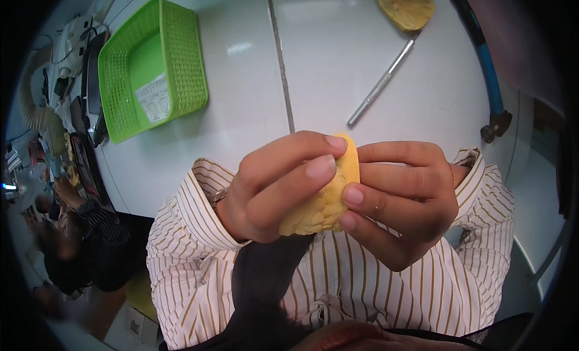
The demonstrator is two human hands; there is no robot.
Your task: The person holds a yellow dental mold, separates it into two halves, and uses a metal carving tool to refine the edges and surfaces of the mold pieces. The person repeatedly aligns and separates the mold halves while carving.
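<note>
Left hand, right hand clamped on lumpy yellow piece, seemingly mid-work; smoother yellow piece lies toward desk's far edge

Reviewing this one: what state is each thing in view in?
Yellow lump: held by left hand and right hand
Green basket: open-topped, paper inside
Metal rod: lying on table, unheld
Flat yellow piece: lying on table, unheld
Hammer: lying near table's right side, unheld

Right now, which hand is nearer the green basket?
Left: the left hand is below and right of the green basket; the right hand is farther right, across the yellow piece.
</note>
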